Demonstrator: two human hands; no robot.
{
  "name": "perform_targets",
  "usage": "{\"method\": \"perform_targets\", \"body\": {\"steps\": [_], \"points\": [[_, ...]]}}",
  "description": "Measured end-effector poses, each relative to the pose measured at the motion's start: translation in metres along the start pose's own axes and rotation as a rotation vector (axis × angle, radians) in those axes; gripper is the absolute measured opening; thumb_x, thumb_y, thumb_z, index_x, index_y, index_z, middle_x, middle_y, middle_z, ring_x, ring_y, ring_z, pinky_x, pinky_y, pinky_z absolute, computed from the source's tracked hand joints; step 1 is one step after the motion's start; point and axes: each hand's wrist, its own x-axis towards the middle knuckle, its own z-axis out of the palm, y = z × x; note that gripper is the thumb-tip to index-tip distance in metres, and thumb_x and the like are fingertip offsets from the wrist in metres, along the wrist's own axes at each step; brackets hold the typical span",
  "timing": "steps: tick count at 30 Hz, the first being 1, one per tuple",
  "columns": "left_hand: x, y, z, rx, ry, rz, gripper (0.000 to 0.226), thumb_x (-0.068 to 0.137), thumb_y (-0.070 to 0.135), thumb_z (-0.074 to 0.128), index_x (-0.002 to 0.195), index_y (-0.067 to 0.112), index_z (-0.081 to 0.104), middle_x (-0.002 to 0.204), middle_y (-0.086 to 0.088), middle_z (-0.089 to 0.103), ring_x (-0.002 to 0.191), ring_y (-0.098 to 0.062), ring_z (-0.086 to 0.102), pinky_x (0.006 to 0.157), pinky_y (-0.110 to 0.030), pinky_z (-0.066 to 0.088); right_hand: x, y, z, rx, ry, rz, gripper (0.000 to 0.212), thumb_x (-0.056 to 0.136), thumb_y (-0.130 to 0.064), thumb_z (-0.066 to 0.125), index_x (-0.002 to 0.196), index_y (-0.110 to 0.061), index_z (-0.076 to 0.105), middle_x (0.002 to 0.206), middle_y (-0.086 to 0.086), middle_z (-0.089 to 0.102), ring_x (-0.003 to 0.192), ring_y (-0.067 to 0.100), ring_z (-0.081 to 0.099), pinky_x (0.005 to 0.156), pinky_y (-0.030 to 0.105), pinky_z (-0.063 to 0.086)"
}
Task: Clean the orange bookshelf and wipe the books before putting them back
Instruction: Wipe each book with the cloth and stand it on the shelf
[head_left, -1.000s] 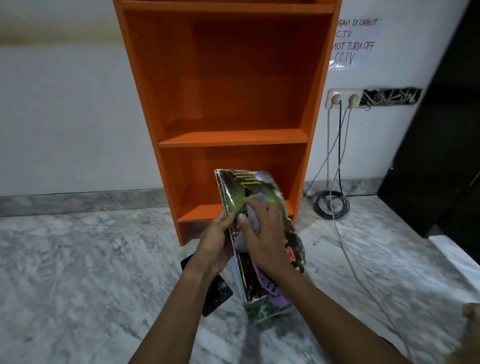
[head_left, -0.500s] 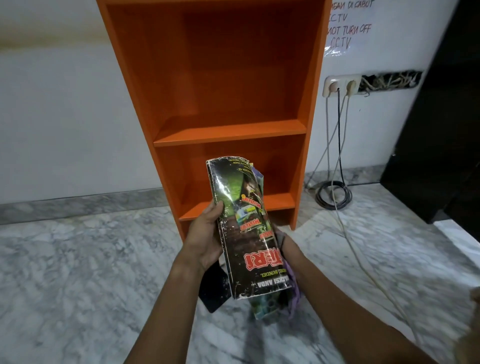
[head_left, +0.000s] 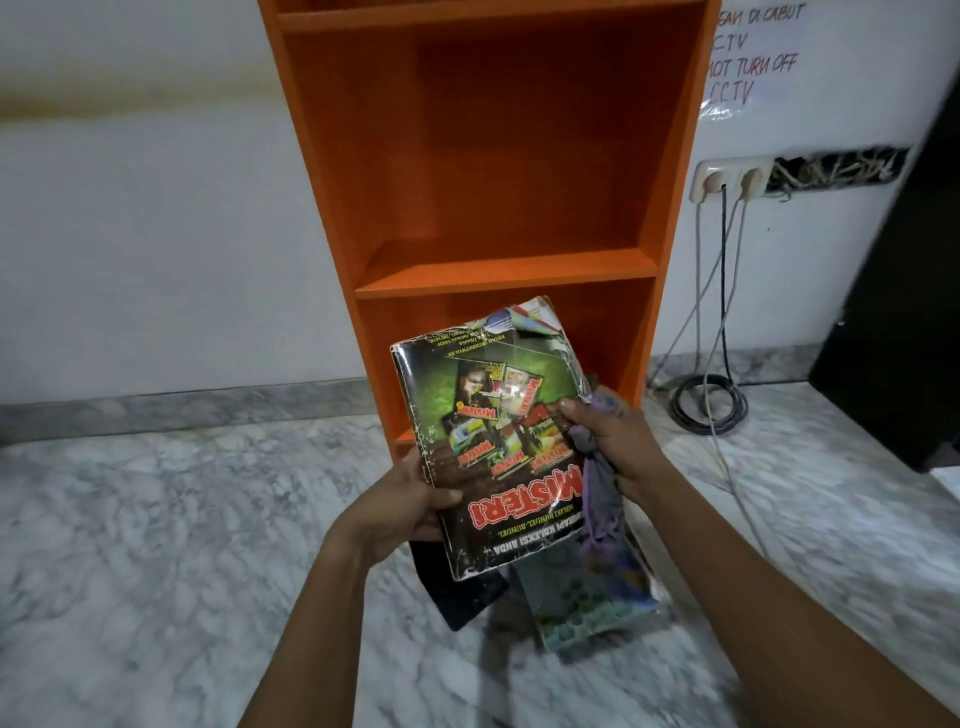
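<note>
The orange bookshelf (head_left: 498, 156) stands against the white wall, its visible shelves bare. In front of its lower part I hold a worn black-and-green book (head_left: 488, 441) with red lettering, cover facing me. My left hand (head_left: 410, 504) grips the book's left edge near the bottom. My right hand (head_left: 608, 441) pinches its right edge with a grey-purple cloth (head_left: 602, 499) bunched in the same hand. On the floor beneath lie a colourful book (head_left: 592, 597) and a black book (head_left: 462, 587), partly hidden.
The floor is grey-white marble (head_left: 156, 545). Right of the shelf a wall socket (head_left: 730, 179) feeds cables down to a black coil (head_left: 709, 402) on the floor. A dark cabinet (head_left: 904, 312) stands at the far right. A handwritten notice (head_left: 753, 57) hangs on the wall.
The book has turned from edge-on to cover facing me. My right hand with the cloth left the cover and now holds the right edge. The view moved closer to the shelf.
</note>
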Motion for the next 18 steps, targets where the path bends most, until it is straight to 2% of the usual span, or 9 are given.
{"method": "perform_targets", "body": {"steps": [3, 5, 6, 9, 11, 14, 16, 18], "points": [[-0.001, 0.001, -0.002, 0.011, 0.07, 0.157, 0.045, 0.093, -0.007, 0.062, 0.125, 0.024, 0.055, 0.109, -0.007, 0.077, 0.094, -0.025, 0.076, 0.067, -0.039, 0.062, 0.009, -0.012, 0.008, -0.087, 0.019, -0.102, 0.024, 0.085, -0.013, 0.08, 0.084, -0.008, 0.057, 0.086, 0.023, 0.064, 0.071, 0.024, 0.059, 0.066, 0.036, 0.046], [0.004, 0.005, -0.003, -0.022, 0.148, 0.253, 0.05, 0.091, -0.014, 0.061, 0.126, 0.02, 0.054, 0.108, -0.009, 0.077, 0.093, -0.025, 0.076, 0.064, -0.035, 0.061, 0.016, -0.02, 0.017, -0.221, 0.06, -0.161, 0.036, 0.085, -0.016, 0.081, 0.082, 0.004, 0.051, 0.082, 0.029, 0.063, 0.069, 0.025, 0.06, 0.065, 0.037, 0.047], [0.005, 0.009, -0.003, -0.014, 0.189, 0.302, 0.051, 0.09, -0.016, 0.06, 0.128, 0.018, 0.053, 0.109, -0.009, 0.077, 0.094, -0.025, 0.076, 0.067, -0.036, 0.062, 0.021, -0.023, 0.022, -0.306, 0.073, -0.206, 0.043, 0.084, -0.02, 0.081, 0.082, 0.007, 0.049, 0.081, 0.029, 0.066, 0.068, 0.025, 0.064, 0.064, 0.038, 0.049], [0.014, 0.029, -0.007, 0.086, 0.31, 0.447, 0.054, 0.089, -0.013, 0.062, 0.132, 0.019, 0.054, 0.118, -0.003, 0.074, 0.105, -0.018, 0.073, 0.085, -0.04, 0.061, 0.029, -0.053, 0.046, -0.593, 0.154, -0.344, 0.034, 0.082, -0.042, 0.079, 0.08, -0.013, 0.063, 0.072, 0.005, 0.072, 0.067, 0.021, 0.072, 0.063, 0.044, 0.06], [0.02, 0.049, -0.013, 0.114, 0.369, 0.516, 0.053, 0.09, -0.011, 0.063, 0.13, 0.023, 0.055, 0.117, 0.001, 0.074, 0.103, -0.014, 0.073, 0.083, -0.034, 0.061, 0.039, -0.073, 0.062, -0.748, 0.219, -0.416, 0.039, 0.082, -0.054, 0.074, 0.082, -0.017, 0.06, 0.073, -0.001, 0.07, 0.068, 0.022, 0.069, 0.064, 0.046, 0.059], [0.033, 0.083, -0.03, 0.169, 0.431, 0.61, 0.053, 0.09, -0.011, 0.062, 0.123, 0.029, 0.056, 0.113, 0.001, 0.075, 0.101, -0.017, 0.074, 0.08, -0.039, 0.062, 0.059, -0.106, 0.086, -0.886, 0.316, -0.465, 0.036, 0.087, -0.057, 0.069, 0.09, -0.023, 0.056, 0.081, -0.006, 0.066, 0.074, 0.019, 0.064, 0.062, 0.035, 0.053], [0.045, 0.106, -0.043, 0.226, 0.492, 0.664, 0.051, 0.09, -0.008, 0.063, 0.119, 0.033, 0.056, 0.113, 0.001, 0.074, 0.1, -0.018, 0.074, 0.077, -0.043, 0.063, 0.075, -0.126, 0.099, -0.888, 0.381, -0.494, 0.032, 0.091, -0.052, 0.068, 0.095, -0.025, 0.052, 0.082, -0.007, 0.06, 0.074, 0.017, 0.058, 0.057, 0.028, 0.04], [0.06, 0.13, -0.056, 0.282, 0.573, 0.705, 0.044, 0.092, -0.003, 0.063, 0.119, 0.032, 0.054, 0.115, 0.0, 0.073, 0.099, -0.02, 0.074, 0.071, -0.042, 0.065, 0.095, -0.14, 0.111, -0.84, 0.406, -0.506, 0.03, 0.093, -0.05, 0.067, 0.1, -0.023, 0.054, 0.085, -0.005, 0.06, 0.075, 0.02, 0.056, 0.056, 0.029, 0.033]]}}
